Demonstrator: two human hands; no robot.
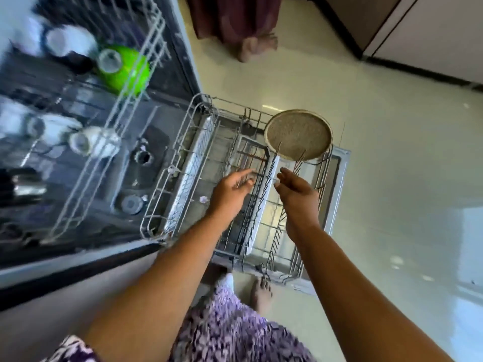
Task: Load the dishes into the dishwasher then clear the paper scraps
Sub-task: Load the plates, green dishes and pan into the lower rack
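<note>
Both arms reach forward over the pulled-out lower rack point(183, 163) of the open dishwasher, and neither grip holds anything: the left hand point(231, 190) is spread with its fingers loosely extended above the rows of tines in the middle of the rack, and the right hand point(298, 190) is likewise open, palm turned inward, fingers pointing toward the far end of the rack. The speckled beige plate point(298, 134) stands on edge among the tines at the far end of that rack, tilted so its face shows to the camera; it sits just beyond the right hand's fingertips point(281, 175), near but apart from them, and farther from the left hand. The rest of the lower rack looks bare apart from a long grey basket point(190, 176) along its left side. To the left, the upper rack point(122, 108) is slid out as well, blurred, and carries a bright green bowl point(125, 70) lying on its side, a few white cups point(91, 143) and some dark items too smeared to name. Small pale bits, possibly paper scraps point(203, 199), lie on the inside of the dishwasher door near the left hand's wrist. The person's bare foot point(261, 293) rests on the glossy cream floor point(392, 152) beside the near corner of the rack, below a purple patterned garment point(235, 330)
</note>
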